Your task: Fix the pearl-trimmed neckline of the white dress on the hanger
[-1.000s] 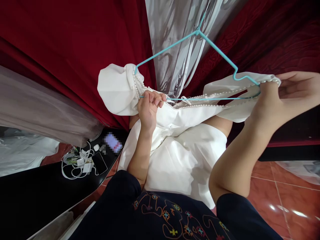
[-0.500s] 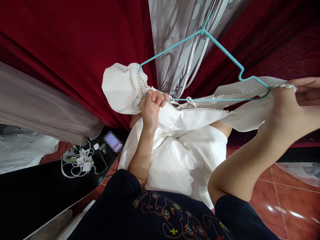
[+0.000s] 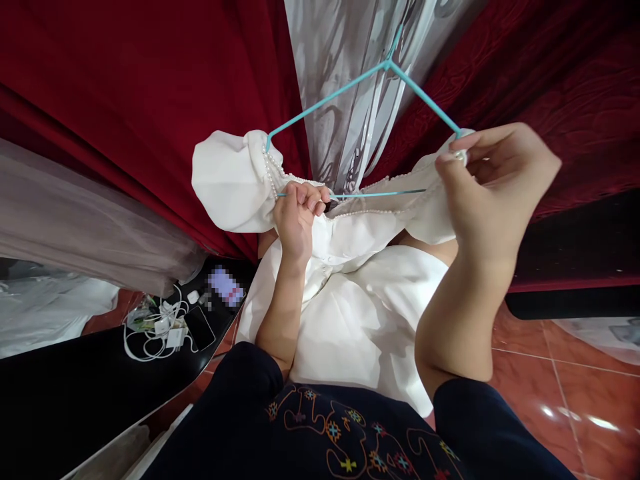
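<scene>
A white dress point(image 3: 350, 320) with pearl-like beading along its neckline lies over my lap, its upper part raised on a light-blue clothes hanger point(image 3: 327, 103). The left puffed sleeve sits over one end of the hanger. My left hand point(image 3: 300, 217) is closed around the hanger's bottom bar, close to that sleeve. At the other end, my right hand point(image 3: 493, 177) pinches the beaded edge of the dress's right shoulder between thumb and fingers, against the hanger's arm. That end of the hanger is hidden behind the hand and cloth.
On the left, a black table point(image 3: 100, 387) bears tangled white cables point(image 3: 167, 327), a dark phone point(image 3: 200, 328) and a blurred-out screen point(image 3: 226, 287). Red curtains point(image 3: 150, 80) and sheer grey-white fabric point(image 3: 340, 87) hang ahead. Red floor tiles point(image 3: 540, 400) show at right.
My right hand has come inward from the far right, bringing the beaded shoulder edge over the hanger's right end. My left hand keeps its hold on the bar; the hanger shifted slightly left.
</scene>
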Available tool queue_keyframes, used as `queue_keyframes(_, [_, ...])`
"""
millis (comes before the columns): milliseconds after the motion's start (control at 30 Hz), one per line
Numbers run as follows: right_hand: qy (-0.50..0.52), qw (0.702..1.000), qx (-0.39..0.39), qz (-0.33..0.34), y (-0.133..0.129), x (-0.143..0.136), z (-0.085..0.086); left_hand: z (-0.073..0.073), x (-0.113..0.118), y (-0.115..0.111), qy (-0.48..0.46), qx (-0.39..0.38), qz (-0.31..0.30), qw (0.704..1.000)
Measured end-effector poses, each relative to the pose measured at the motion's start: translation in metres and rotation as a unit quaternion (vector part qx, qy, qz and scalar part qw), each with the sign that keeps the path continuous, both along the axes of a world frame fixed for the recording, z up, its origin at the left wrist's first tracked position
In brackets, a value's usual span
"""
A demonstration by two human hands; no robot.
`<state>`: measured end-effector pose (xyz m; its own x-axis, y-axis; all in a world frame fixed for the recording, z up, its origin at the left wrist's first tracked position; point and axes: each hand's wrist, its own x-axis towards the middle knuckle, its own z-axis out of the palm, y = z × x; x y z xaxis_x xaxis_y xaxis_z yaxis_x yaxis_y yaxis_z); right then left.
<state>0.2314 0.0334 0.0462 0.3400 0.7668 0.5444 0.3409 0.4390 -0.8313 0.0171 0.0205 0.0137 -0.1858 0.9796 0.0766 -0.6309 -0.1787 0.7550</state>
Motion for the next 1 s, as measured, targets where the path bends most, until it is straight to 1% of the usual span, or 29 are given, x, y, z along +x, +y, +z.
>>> queue_keyframes(67, [-0.019, 0.996, -0.079, 0.028, -0.01, 0.002, 0.008, -0.001, 0.0, 0.0, -0.001, 0.002, 0.001, 1.0])
queue_keyframes(133, [-0.028, 0.991, -0.126, 0.039, -0.021, 0.002, 0.016, -0.003, 0.0, 0.0, -0.002, 0.004, -0.001, 1.0])
queue_keyframes(200, [-0.025, 0.99, -0.127, 0.049, -0.03, -0.004, 0.019, -0.003, 0.001, 0.0, 0.002, 0.0, -0.002, 1.0])
queue_keyframes(233, [-0.018, 0.991, -0.116, 0.061, -0.032, -0.009, 0.018, -0.004, 0.002, -0.001, 0.004, -0.001, -0.002, 1.0])
queue_keyframes(300, [0.003, 0.994, -0.08, 0.08, -0.033, -0.025, 0.006, -0.004, 0.002, -0.001, 0.01, 0.003, 0.0, 1.0])
queue_keyframes(367, [0.03, 0.994, -0.047, 0.09, -0.03, -0.044, -0.013, -0.003, 0.002, 0.0, 0.022, 0.003, 0.001, 1.0])
queue_keyframes(400, [0.042, 0.993, -0.049, 0.103, -0.027, -0.053, -0.025, -0.003, 0.001, 0.0, 0.031, -0.001, 0.001, 1.0])
queue_keyframes(467, [0.058, 0.983, -0.078, 0.154, -0.022, -0.068, -0.049, -0.003, 0.0, 0.0, 0.047, -0.013, 0.001, 0.999])
queue_keyframes(533, [0.076, 0.977, -0.088, 0.181, -0.018, -0.077, -0.067, -0.004, 0.0, -0.001, 0.059, -0.021, -0.002, 0.998])
queue_keyframes(567, [0.085, 0.977, -0.082, 0.18, -0.017, -0.08, -0.073, -0.005, 0.001, -0.001, 0.067, -0.022, -0.004, 0.998])
queue_keyframes(633, [0.1, 0.979, -0.062, 0.165, -0.013, -0.081, -0.079, -0.009, 0.003, -0.003, 0.088, -0.015, -0.007, 0.996])
queue_keyframes(733, [0.106, 0.981, -0.051, 0.155, -0.009, -0.077, -0.079, -0.017, 0.002, -0.008, 0.134, 0.015, -0.03, 0.99])
queue_keyframes(800, [0.107, 0.982, -0.042, 0.151, -0.008, -0.073, -0.078, -0.022, -0.004, -0.011, 0.203, 0.02, -0.063, 0.977])
queue_keyframes(833, [0.104, 0.983, -0.037, 0.148, -0.008, -0.072, -0.077, -0.024, -0.009, -0.012, 0.259, 0.017, -0.091, 0.961])
queue_keyframes(900, [0.095, 0.985, -0.031, 0.143, -0.009, -0.069, -0.078, -0.025, -0.017, -0.016, 0.377, 0.022, -0.162, 0.912])
queue_keyframes(933, [0.089, 0.986, -0.031, 0.14, -0.009, -0.069, -0.079, -0.024, -0.02, -0.017, 0.415, 0.035, -0.196, 0.888])
queue_keyframes(967, [0.086, 0.986, -0.032, 0.138, -0.01, -0.069, -0.079, -0.022, -0.021, -0.02, 0.429, 0.056, -0.219, 0.875])
queue_keyframes(1000, [0.085, 0.986, -0.033, 0.137, -0.01, -0.07, -0.081, -0.019, -0.021, -0.022, 0.423, 0.078, -0.223, 0.875])
